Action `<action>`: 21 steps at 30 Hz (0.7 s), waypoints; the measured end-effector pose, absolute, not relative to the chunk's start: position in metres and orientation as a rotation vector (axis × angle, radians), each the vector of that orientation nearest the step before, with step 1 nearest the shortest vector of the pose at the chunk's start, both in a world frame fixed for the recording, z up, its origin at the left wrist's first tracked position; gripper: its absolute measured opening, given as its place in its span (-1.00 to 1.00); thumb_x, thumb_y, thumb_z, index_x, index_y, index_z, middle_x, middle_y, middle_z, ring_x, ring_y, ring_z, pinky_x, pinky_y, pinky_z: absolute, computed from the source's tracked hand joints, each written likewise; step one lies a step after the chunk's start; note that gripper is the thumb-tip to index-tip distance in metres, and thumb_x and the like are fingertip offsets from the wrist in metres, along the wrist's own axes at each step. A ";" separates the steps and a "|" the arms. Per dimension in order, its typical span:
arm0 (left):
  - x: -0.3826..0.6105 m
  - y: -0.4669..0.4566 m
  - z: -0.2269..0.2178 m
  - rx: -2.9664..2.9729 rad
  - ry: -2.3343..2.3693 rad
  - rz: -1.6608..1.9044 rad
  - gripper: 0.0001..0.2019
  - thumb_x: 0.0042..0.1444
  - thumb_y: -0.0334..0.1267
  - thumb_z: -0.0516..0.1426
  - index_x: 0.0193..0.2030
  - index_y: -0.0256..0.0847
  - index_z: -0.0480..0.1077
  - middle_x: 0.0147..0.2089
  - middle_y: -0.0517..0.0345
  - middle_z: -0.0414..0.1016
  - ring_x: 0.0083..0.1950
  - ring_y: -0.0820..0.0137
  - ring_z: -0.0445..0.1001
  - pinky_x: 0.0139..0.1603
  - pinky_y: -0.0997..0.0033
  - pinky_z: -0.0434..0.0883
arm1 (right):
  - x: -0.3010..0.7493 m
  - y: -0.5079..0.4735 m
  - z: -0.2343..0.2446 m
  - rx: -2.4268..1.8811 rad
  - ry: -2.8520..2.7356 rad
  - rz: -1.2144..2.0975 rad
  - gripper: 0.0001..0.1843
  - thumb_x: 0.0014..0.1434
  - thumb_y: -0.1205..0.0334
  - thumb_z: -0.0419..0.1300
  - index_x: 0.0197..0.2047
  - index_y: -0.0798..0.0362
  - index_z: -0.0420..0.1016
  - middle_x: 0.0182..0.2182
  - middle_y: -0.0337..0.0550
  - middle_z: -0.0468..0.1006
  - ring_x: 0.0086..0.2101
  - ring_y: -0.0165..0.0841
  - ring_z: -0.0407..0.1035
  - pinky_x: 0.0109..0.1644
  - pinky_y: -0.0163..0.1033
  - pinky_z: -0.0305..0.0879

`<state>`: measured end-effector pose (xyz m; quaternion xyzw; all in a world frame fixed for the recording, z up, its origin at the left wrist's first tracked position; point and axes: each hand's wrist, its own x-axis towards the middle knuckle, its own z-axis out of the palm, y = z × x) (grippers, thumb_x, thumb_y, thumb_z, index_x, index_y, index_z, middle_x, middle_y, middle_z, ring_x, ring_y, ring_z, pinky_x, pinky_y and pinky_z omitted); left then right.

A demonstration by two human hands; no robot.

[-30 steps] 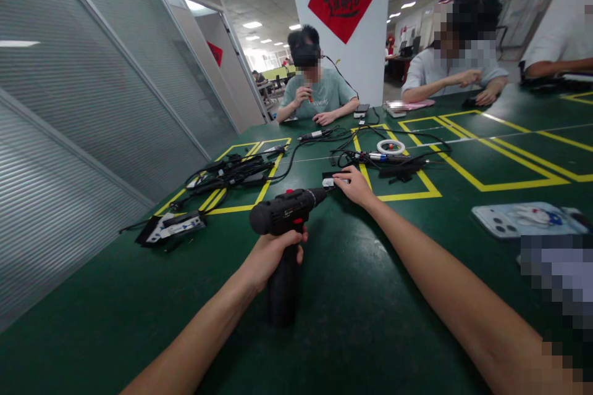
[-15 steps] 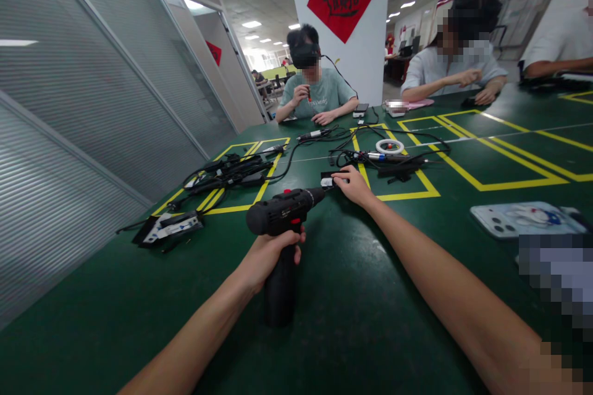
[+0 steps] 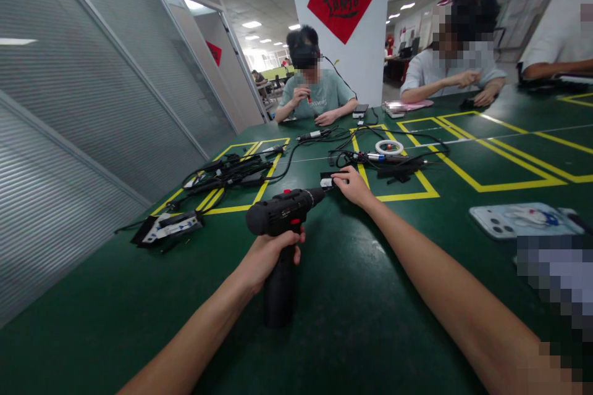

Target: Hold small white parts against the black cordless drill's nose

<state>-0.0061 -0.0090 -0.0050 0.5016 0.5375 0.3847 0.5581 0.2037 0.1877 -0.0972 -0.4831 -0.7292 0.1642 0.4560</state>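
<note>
My left hand (image 3: 273,256) is wrapped round the grip of a black cordless drill (image 3: 280,213) with red buttons. The drill stands upright on the table, its chuck pointing forward and a little right. Just beyond the chuck lies a small black piece with a white label (image 3: 327,182). My right hand (image 3: 354,186) pinches this piece at its right side, and the fingertips partly cover it. Whether a bit in the chuck touches the piece, I cannot tell.
Tangled black cables (image 3: 227,173) and a torn packet (image 3: 167,228) lie on the left. Beyond my right hand are a pen-like tool (image 3: 380,157) and a white ring (image 3: 389,147). A phone (image 3: 523,220) lies at the right. Co-workers sit across the green table (image 3: 370,296).
Both my hands, the drill and the labelled piece stay in place. Across the table, the co-worker's lower hand has shifted slightly.
</note>
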 end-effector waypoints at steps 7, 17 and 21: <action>-0.006 -0.009 -0.004 1.157 1.258 0.922 -0.79 0.03 -0.27 0.14 -0.21 -0.34 0.41 -0.30 0.10 0.43 -0.51 0.47 0.36 -0.43 0.42 0.29 | 0.203 0.188 -0.099 -1.178 -1.796 0.398 -0.71 0.21 0.13 0.12 -0.10 -0.03 0.61 -0.03 -0.09 0.41 -0.07 -0.26 0.35 0.11 -0.15 0.24; -0.006 -0.009 -0.005 1.163 1.259 0.918 -0.80 0.03 -0.29 0.13 -0.20 -0.33 0.40 -0.29 0.12 0.43 -0.52 0.48 0.36 -0.44 0.44 0.28 | 0.204 0.188 -0.098 -1.185 -1.797 0.416 -0.71 0.21 0.12 0.12 -0.10 -0.04 0.61 -0.02 -0.09 0.40 -0.06 -0.26 0.34 0.12 -0.14 0.24; -0.006 -0.008 -0.006 1.153 1.283 0.916 -0.80 0.03 -0.28 0.13 -0.21 -0.35 0.41 -0.32 0.11 0.42 -0.51 0.48 0.36 -0.43 0.44 0.28 | 0.203 0.187 -0.098 -1.179 -1.799 0.406 -0.72 0.21 0.12 0.12 -0.10 -0.05 0.61 -0.03 -0.10 0.40 -0.07 -0.26 0.35 0.12 -0.13 0.24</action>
